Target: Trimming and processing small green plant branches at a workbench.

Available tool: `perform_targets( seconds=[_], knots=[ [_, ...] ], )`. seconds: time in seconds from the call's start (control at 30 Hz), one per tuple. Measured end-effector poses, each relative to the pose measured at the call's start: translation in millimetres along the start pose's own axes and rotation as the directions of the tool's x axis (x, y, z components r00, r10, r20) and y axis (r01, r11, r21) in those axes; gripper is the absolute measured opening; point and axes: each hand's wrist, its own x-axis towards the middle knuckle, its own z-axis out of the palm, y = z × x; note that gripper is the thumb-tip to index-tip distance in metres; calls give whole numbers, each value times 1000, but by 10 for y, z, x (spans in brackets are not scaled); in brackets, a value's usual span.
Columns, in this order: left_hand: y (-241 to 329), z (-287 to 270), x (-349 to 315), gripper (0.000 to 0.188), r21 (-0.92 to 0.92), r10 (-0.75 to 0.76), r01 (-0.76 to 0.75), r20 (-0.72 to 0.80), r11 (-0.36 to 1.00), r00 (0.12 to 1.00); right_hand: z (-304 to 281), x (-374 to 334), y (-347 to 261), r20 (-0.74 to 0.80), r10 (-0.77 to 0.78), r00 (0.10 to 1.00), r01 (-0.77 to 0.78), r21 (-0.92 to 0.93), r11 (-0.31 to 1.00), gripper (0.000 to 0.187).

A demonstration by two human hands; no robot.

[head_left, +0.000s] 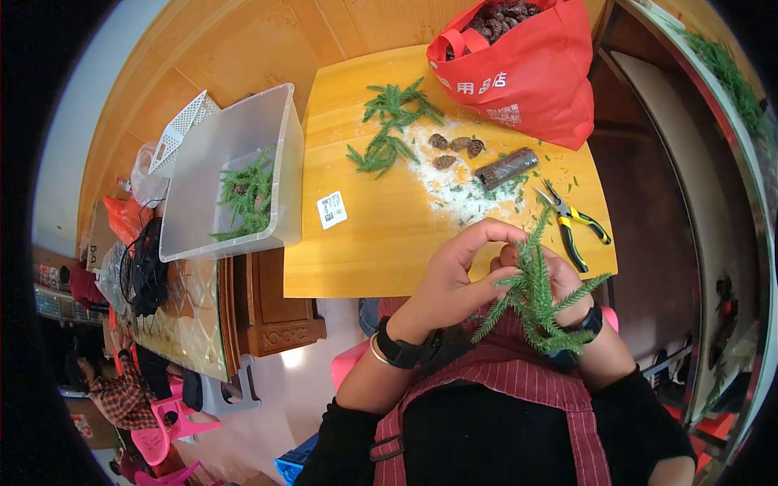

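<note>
A green artificial-looking pine sprig (531, 304) with several drooping branches hangs from my hands near the table's front edge. My left hand (478, 263) is closed on its upper part, thumb and index finger curved in a pinch. Behind the needles, my right hand (565, 279) is closed on the sprig too; its fingers are largely hidden. Just beyond the hands lie long-nose pliers (561, 208) with yellow and black handles, jaws slightly apart. A dark brown roll (506, 168) and several small pine cones (443, 162) lie farther back on white powder (442, 193).
More pine sprigs (381, 150) lie on the yellow table (356, 259), behind a white printed card (331, 210). At left stands a translucent bin (285, 154) with greenery. A red bag (527, 77) of pine cones fills the back right. A person (121, 401) sits far left.
</note>
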Motion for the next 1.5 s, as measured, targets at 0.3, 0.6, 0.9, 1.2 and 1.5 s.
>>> perform_targets(
  seconds=[0.3,0.6,0.9,1.2,1.5],
  knots=[
    [-141,-50,1,22,143,313,-309,-5,940,950,212,7,-64,-363,-132,922,96,-118,988,30],
    [-109,-91,-79,28,156,189,-143,-336,977,923,294,-147,-240,-124,-814,567,270,-906,326,12],
    [-100,-83,-46,31,14,175,-178,-272,984,946,620,2,-170,310,-422,852,281,-951,-131,30],
    [-103,-106,-67,21,-191,81,-135,-267,972,960,605,-6,-182,311,-468,827,221,-946,-237,30],
    [-186,-158,-69,18,-159,55,-93,-227,983,972,549,-24,-237,299,-520,800,235,-954,-187,25]
  ],
)
